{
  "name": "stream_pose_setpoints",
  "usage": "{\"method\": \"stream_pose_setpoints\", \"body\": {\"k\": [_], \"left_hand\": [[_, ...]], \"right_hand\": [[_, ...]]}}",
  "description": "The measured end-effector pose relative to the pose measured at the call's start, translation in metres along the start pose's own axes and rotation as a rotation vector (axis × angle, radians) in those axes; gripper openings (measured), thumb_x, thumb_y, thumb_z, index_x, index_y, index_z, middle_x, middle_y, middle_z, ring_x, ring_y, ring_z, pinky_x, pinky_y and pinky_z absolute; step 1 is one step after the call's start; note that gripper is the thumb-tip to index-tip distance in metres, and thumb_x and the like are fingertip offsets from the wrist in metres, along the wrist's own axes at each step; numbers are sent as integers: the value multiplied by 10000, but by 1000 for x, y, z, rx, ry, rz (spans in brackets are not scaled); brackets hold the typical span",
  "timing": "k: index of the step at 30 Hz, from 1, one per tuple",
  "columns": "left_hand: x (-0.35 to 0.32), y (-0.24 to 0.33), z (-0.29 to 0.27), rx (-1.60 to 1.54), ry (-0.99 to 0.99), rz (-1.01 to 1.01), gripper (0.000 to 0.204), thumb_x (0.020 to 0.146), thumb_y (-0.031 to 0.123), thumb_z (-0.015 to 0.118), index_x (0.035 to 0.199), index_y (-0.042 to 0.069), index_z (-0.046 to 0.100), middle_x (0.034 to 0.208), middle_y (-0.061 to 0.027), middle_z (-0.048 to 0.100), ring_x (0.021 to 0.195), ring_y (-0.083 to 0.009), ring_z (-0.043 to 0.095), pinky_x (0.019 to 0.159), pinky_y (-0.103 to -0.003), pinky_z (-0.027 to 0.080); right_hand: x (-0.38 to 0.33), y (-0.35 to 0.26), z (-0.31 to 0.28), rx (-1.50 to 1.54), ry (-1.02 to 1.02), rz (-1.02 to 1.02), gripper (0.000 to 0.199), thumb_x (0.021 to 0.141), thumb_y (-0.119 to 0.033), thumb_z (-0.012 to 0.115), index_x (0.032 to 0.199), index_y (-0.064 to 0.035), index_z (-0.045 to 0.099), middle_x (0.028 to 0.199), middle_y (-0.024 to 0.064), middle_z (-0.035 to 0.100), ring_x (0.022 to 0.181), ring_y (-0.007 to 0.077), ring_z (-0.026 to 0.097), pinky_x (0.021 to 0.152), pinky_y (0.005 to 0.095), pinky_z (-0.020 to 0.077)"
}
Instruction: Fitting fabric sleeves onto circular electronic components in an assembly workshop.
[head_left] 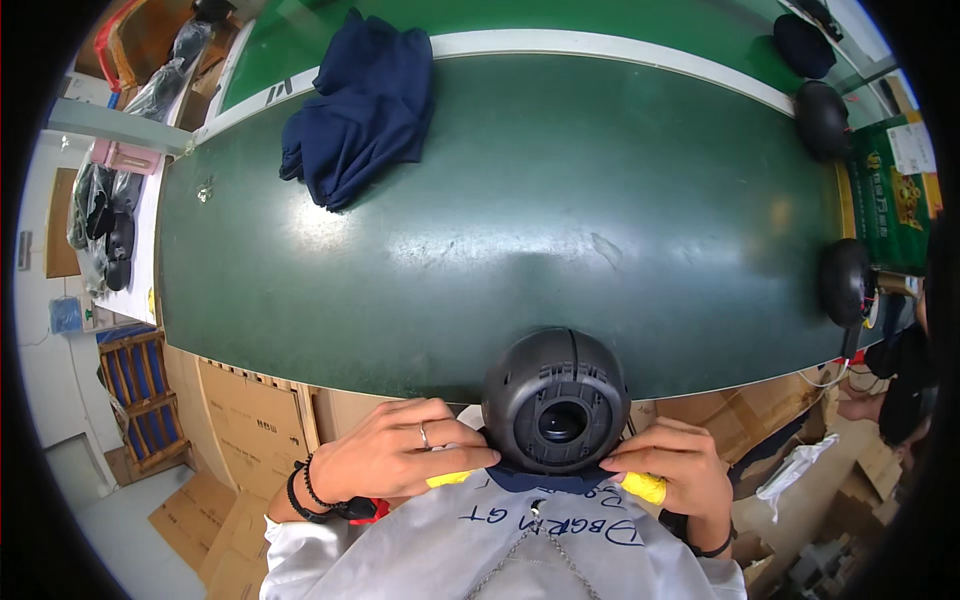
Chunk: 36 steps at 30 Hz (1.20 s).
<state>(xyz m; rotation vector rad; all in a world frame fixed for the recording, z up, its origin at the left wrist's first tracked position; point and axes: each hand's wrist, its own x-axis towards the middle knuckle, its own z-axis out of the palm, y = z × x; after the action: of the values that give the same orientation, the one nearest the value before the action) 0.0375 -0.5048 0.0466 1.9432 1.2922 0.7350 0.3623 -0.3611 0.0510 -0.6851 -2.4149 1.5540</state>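
A rounded black plastic shell (556, 385), with a round dark opening and a ribbed centre, sits at the near edge of the table, close to my chest. Along its lower rim runs a strip of navy cloth (545, 482). My left hand (415, 450), a ring on one finger, pinches the cloth at the shell's left side. On the right side my right hand (675, 462) pinches it likewise, thumb and fingers together. Yellow material (643, 487) shows beneath the fingers of both hands. The shell's underside is hidden.
A crumpled navy garment (365, 105) lies at the far left of the green table (560, 230). Several black rounded parts, one a black shell (846, 283), line its right edge near a green box (893, 195). Cardboard (255, 420) stands below left.
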Motion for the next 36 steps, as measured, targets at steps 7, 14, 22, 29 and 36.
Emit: {"method": "stream_pose_setpoints", "body": {"k": [7, 14, 22, 29, 36], "left_hand": [[7, 1, 3, -40, -85, -92, 188, 835, 168, 801, 1008, 117, 748, 1077, 14, 692, 904, -196, 590, 708, -322, 546], [-6, 1, 32, -38, -248, -158, 248, 865, 124, 735, 1108, 106, 687, 1174, -75, 694, 998, -303, 575, 850, -401, 542], [-27, 3, 46, 164, -87, -179, 336, 778, 34, 732, 1097, 119, 664, 1335, -55, 626, 1105, -310, 564, 899, -405, 560], [-34, -3, 56, 235, 244, -73, 277, 763, 42, 772, 1022, 122, 713, 1226, -1, 619, 1104, -256, 574, 825, -380, 561], [-36, -6, 54, 214, 389, 0, 231, 772, 105, 824, 988, 137, 747, 1158, 19, 668, 963, -240, 587, 805, -345, 510]], "right_hand": [[6, 4, -3, -76, -121, 40, 226, 778, -210, 890, 969, -133, 796, 922, 23, 728, 770, 221, 682, 679, 341, 533], [0, 11, 20, -35, -364, 241, 260, 898, -310, 801, 1028, -96, 729, 933, 108, 690, 836, 333, 688, 768, 427, 563], [0, 12, 27, 8, -216, 193, 286, 812, -189, 881, 938, 3, 711, 955, 135, 701, 876, 337, 696, 789, 393, 552], [-11, 12, 41, -95, 129, 93, 206, 777, -92, 881, 923, -8, 762, 976, 111, 708, 864, 265, 693, 770, 343, 533], [-19, 4, 46, -43, 270, 74, 210, 746, -68, 894, 928, -37, 795, 970, 80, 696, 881, 225, 679, 761, 318, 523]]}}
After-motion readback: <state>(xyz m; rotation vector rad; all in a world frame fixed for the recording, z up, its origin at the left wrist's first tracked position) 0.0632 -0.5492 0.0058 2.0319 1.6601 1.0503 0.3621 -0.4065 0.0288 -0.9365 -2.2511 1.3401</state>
